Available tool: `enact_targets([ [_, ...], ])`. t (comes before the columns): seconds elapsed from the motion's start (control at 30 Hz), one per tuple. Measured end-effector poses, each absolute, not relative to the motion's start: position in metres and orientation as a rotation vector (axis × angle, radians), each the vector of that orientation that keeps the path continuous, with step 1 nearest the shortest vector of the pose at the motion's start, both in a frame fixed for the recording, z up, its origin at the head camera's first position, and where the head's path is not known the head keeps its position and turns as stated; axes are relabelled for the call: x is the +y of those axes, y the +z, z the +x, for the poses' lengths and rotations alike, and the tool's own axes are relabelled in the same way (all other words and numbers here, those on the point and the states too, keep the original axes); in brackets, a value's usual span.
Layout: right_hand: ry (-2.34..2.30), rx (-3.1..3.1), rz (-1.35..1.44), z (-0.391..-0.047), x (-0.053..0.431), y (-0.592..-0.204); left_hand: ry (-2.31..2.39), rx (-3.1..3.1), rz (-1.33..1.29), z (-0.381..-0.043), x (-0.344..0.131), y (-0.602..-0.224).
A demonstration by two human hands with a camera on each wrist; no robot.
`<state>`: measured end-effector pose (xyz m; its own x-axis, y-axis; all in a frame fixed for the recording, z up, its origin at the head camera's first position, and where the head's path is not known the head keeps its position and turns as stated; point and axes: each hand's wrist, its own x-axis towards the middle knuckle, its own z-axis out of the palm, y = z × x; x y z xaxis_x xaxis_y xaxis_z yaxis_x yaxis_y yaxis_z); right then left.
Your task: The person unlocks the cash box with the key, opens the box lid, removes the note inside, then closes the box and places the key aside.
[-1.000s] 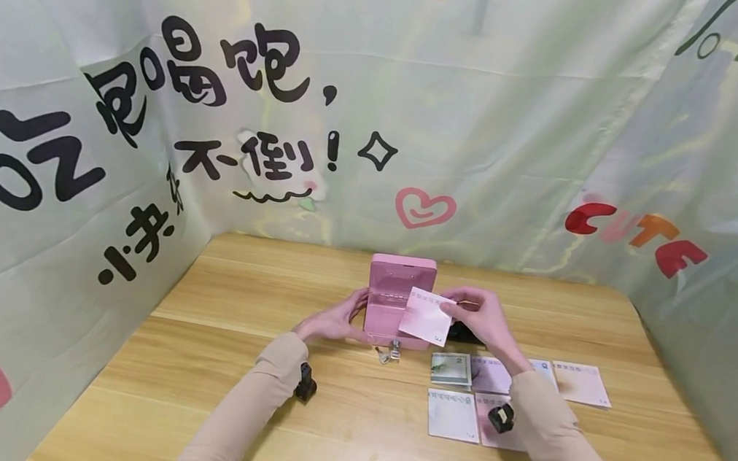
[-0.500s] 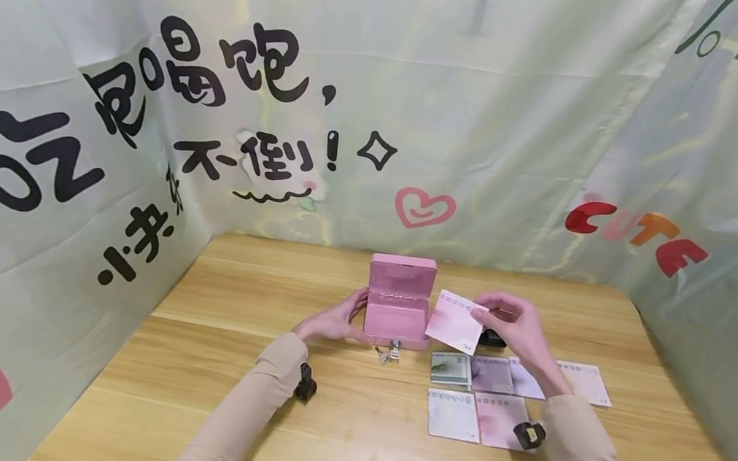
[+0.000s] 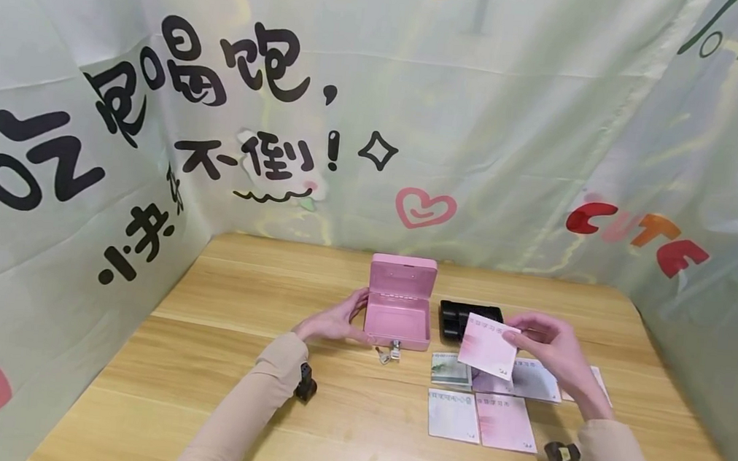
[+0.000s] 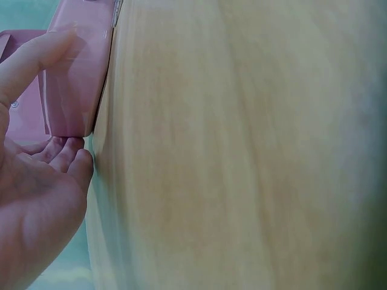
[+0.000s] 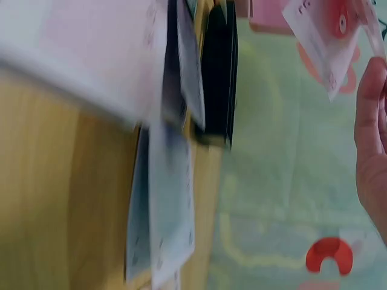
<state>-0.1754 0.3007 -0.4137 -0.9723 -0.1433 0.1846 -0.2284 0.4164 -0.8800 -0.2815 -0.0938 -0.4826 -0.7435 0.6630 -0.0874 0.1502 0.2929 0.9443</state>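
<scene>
A pink metal cash box (image 3: 398, 327) stands on the table with its lid raised and nothing visible inside. My left hand (image 3: 333, 321) holds the box at its left front corner. In the left wrist view, the thumb (image 4: 42, 54) lies on the box's front and the fingers touch its side. Keys (image 3: 384, 357) hang at the lock (image 3: 395, 347) on the front. Right of the box, my right hand (image 3: 550, 347) pinches a folded pink banknote (image 3: 487, 347) by its right edge, above other notes. The right wrist view shows this note (image 5: 329, 42) at the top.
Folded notes lie in two rows: a green note (image 3: 449, 369) and others behind, a pale note (image 3: 453, 416) and a pink note (image 3: 505, 423) in front. A black plastic tray (image 3: 454, 315) sits behind them. Printed cloth (image 3: 516, 126) walls the table.
My right hand has carried the pink banknote from in front of the cash box rightward and toward me, over the rows of notes. The black tray is uncovered more. The left hand stays put.
</scene>
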Motion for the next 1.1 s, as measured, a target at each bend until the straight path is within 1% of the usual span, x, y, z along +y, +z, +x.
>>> enact_targets([
  [0.13, 1.573, -2.626, 0.337, -0.169, 0.317, -0.416, 1.456, 2.100, 0.705, -0.280, -0.094, -0.481],
  [0.4, 1.621, -2.615, 0.414, -0.162, 0.347, -0.421, 1.471, 2.088, 0.707, -0.279, -0.093, -0.478],
  [0.7, 1.569, -2.716, 0.396, -0.156, 0.375, -0.418, 1.467, 2.083, 0.716, -0.279, -0.094, -0.478],
  [1.1, 1.466, -2.895, 0.547, -0.150, 0.408, -0.418, 1.443, 2.101, 0.738, -0.281, -0.094, -0.479],
])
